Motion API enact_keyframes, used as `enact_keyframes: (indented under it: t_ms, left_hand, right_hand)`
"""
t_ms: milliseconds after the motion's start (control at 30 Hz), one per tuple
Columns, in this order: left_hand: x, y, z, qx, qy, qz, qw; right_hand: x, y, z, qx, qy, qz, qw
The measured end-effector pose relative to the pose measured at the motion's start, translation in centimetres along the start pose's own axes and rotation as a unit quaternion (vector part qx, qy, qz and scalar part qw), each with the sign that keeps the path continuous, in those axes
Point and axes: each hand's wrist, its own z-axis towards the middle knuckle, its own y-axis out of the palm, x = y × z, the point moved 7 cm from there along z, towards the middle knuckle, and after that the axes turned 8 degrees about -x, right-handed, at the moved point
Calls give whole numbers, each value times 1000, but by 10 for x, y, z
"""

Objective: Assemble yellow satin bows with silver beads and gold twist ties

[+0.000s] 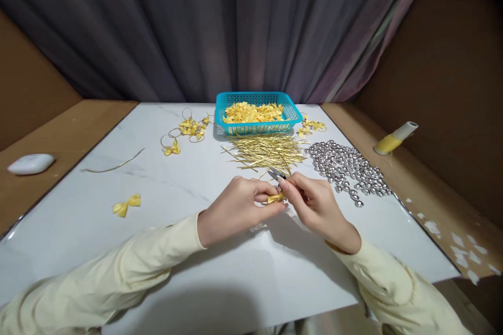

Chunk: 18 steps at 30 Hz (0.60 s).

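In the middle of the table my left hand pinches a yellow ribbon bow between its fingertips. My right hand is closed around small scissors, whose pointed blades stick out up and to the left. The right thumb and fingertips meet the bow near a small silver piece at its centre, partly hidden by the fingers. Just beyond both hands lies a pile of gold wire ties. To the left, a loose yellow bow and a single gold tie rest on the table.
A blue basket of yellow bows stands at the back. Bows on looped ties lie left of it, more bows right. Silver beads spread at right, near a yellow thread spool. A white object sits far left.
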Motion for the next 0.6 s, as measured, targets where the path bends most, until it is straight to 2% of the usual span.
enact_keyframes:
  t_ms: [233,600]
  left_hand:
    - [0,0,0,-12,-5,-41,999]
    - [-4,4,0,-59,-66,-129,988]
  right_hand:
    - [-3,0,0,1,-4,8,1000]
    - [-1,-4,-1,1,-5,-2,1000]
